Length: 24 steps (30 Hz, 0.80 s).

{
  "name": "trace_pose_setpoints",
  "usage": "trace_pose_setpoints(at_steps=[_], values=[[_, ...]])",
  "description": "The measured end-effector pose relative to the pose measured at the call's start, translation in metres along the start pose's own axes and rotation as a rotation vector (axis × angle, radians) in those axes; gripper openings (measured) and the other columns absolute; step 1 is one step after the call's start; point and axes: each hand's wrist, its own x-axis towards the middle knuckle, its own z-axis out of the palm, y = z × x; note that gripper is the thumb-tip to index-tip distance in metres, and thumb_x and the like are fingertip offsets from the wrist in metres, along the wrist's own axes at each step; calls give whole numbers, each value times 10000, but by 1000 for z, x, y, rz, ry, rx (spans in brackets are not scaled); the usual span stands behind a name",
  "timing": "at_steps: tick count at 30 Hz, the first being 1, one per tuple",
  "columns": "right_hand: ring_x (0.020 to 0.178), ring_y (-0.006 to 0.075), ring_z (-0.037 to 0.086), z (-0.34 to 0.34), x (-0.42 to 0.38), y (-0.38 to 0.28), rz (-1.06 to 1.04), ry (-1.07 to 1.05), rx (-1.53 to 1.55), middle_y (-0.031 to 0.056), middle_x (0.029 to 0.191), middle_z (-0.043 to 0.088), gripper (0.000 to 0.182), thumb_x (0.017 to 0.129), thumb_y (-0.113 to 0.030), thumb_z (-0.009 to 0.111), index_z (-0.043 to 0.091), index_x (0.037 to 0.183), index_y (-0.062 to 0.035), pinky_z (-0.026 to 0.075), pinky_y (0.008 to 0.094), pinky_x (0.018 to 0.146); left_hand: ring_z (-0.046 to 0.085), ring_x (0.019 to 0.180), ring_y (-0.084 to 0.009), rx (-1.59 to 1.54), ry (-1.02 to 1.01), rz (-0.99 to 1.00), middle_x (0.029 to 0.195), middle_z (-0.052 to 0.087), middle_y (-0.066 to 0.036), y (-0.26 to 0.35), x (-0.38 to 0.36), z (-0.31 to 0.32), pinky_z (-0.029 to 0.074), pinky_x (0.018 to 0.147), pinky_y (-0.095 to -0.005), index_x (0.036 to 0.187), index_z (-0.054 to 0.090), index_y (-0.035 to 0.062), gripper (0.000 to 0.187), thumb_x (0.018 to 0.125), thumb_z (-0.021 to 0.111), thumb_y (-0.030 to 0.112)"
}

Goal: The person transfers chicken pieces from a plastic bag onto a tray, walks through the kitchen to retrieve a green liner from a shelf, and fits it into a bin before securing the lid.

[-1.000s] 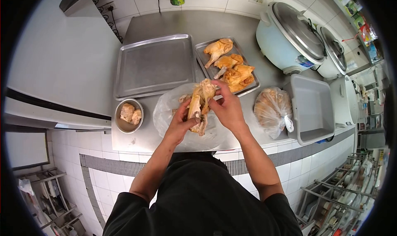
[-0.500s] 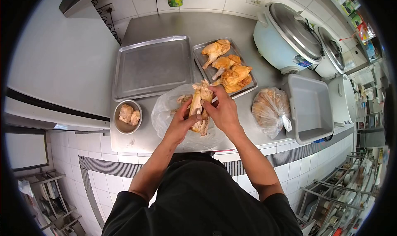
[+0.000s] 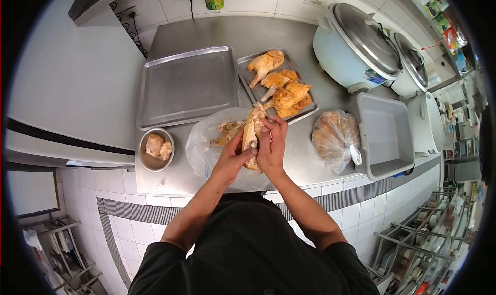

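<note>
Between my two hands is a partly stripped piece of chicken carcass [image 3: 251, 132], held upright over a clear plastic bag [image 3: 199, 147]. My left hand [image 3: 231, 158] grips its lower left side with the thumb across the front. The fingers of my right hand [image 3: 272, 147] close on its right side. Other chicken pieces [image 3: 227, 131] lie on the bag, partly hidden behind my left hand. Just beyond, a small tray [image 3: 248, 86] holds several browned chicken pieces [image 3: 285, 96]. Left of the bag, a metal bowl [image 3: 156, 167] contains pale chunks of meat [image 3: 157, 146].
A large metal tray [image 3: 188, 91] lies at the back left of the steel counter [image 3: 196, 28]. To the right are a tied bag of food [image 3: 333, 140], a grey tub [image 3: 387, 140] and a big rice cooker [image 3: 346, 52]. A fridge [image 3: 67, 83] stands at the left.
My right hand has moved down along the carcass, its fingers now bent against the right side. The piece has turned and looks narrower. My view has shifted slightly.
</note>
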Motion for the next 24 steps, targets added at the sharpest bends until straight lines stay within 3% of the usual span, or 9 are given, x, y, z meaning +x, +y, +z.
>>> trace_pose_setpoints(at_steps=[2,6,8,9,11,15,20,22,24], values=[[1282,282,389,5,-1,7,34,-28,237,156,1350,395,229,981,-73,446,559,1177,-40,308,373,1081,508,1169,-159,-7,23,15,1305,525,-86,-4,3,-1,416,987,-290,1452,343,-1,708,830,681,30],[1318,347,366,5,18,0,-43,-77,180,217,1454,310,250,986,-110,470,532,1223,-58,306,396,1088,554,1077,-151,-94,99,1,1204,577,-81,-4,31,-5,434,954,-286,1367,437,-5,602,822,686,47],[1350,326,331,-5,31,-15,21,-2,218,213,1491,276,256,990,-143,495,529,1234,-70,293,396,1094,589,1011,-154,-82,88,21,1142,604,-81,19,51,3,472,903,-294,1311,475,-7,539,821,688,61],[1319,278,375,-17,36,-18,55,25,293,190,1498,270,270,987,-152,520,530,1246,-77,339,371,1061,600,1005,-163,-73,94,16,1135,609,-85,35,60,9,488,883,-304,1304,479,-7,537,819,694,76],[1262,223,434,-41,35,2,192,50,436,158,1468,330,278,974,-140,545,544,1243,-67,402,326,995,610,999,-172,-57,95,6,1128,614,-88,56,92,4,505,863,-314,1297,482,-6,536,817,699,92],[930,143,608,-112,0,49,549,98,489,61,1073,623,227,949,-135,592,601,1147,-24,481,265,815,628,975,-188,217,9,-20,1111,626,-89,72,194,-27,519,841,-331,1311,487,12,592,791,735,148],[787,137,616,-172,-73,84,809,246,403,67,1025,649,196,963,-176,570,606,1089,-31,510,283,714,633,952,-183,542,-76,-61,1092,650,-86,57,303,-16,500,833,-327,1271,555,32,577,751,755,183],[767,128,611,-188,-102,87,907,328,410,64,1006,654,183,956,-167,572,608,1080,-37,507,272,702,632,944,-179,913,-105,-43,1052,672,-85,54,329,4,484,837,-323,1229,600,37,562,718,762,204],[753,117,602,-197,-122,85,973,387,395,62,991,655,166,952,-155,567,609,1063,-39,502,264,690,641,932,-201,1021,-136,-5,1016,689,-102,37,367,5,478,844,-326,1257,598,53,611,697,762,233]])
